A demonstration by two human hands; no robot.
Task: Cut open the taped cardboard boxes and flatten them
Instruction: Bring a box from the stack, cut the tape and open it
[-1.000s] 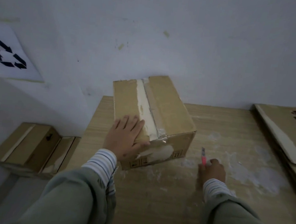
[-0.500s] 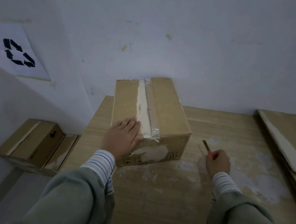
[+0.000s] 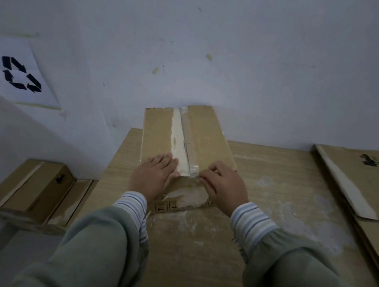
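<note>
Head view showed your wooden table [image 3: 269, 220] against the wall, flattened cardboard [image 3: 365, 183] along its right side, and the taped box [image 3: 161, 138] standing at the table's back left with two more boxes [image 3: 33, 193] beside the table on the left. Your left hand [image 3: 150, 176] lay flat, fingers straight, on the box's top near the front edge. Your right hand [image 3: 223, 186] was curled at the tape [image 3: 193, 170] on that edge; whether it gripped anything, you could not tell.
</note>
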